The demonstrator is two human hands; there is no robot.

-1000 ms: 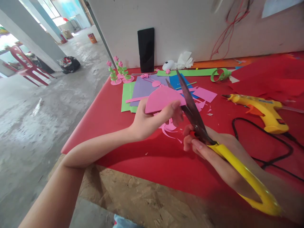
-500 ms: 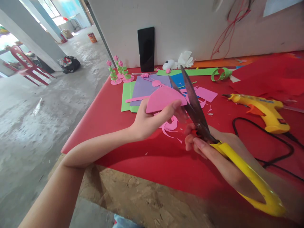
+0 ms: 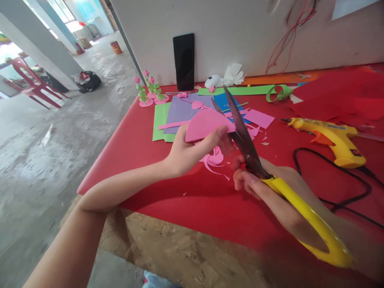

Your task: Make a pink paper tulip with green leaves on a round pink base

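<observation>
A: What do the hands hold?
B: The left hand (image 3: 186, 154) pinches a pink paper half-circle (image 3: 207, 124) above the red tabletop (image 3: 186, 200). The right hand (image 3: 270, 196) has its fingers closed around yellow-handled scissors (image 3: 264, 168).
A: Where are the blades?
B: Slightly parted, at the paper's right edge.

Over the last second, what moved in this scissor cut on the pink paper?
The scissors in the right hand swung their blades right, away from the pink paper, then back against its right edge. The left hand kept its pinch on the paper. Glue gun and paper sheets unmoved.
</observation>
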